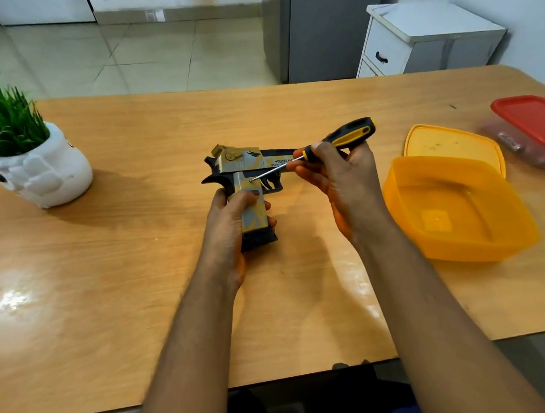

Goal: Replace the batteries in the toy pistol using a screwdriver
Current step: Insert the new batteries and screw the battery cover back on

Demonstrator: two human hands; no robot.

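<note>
A tan, grey and black toy pistol (244, 163) lies on its side at the middle of the wooden table (134, 256), barrel pointing right. My left hand (229, 225) grips its handle from the left. My right hand (332, 175) holds a black and yellow screwdriver (344, 137) by the front of the handle. The thin metal shaft slants down to the left, and its tip rests on the top of the pistol's grip, just behind the trigger.
An open yellow plastic box (459, 219) stands to the right of my hands, its yellow lid (450, 143) behind it. A red-lidded container (540, 128) sits at the far right edge. A white pot with a green plant (32, 165) stands at the left.
</note>
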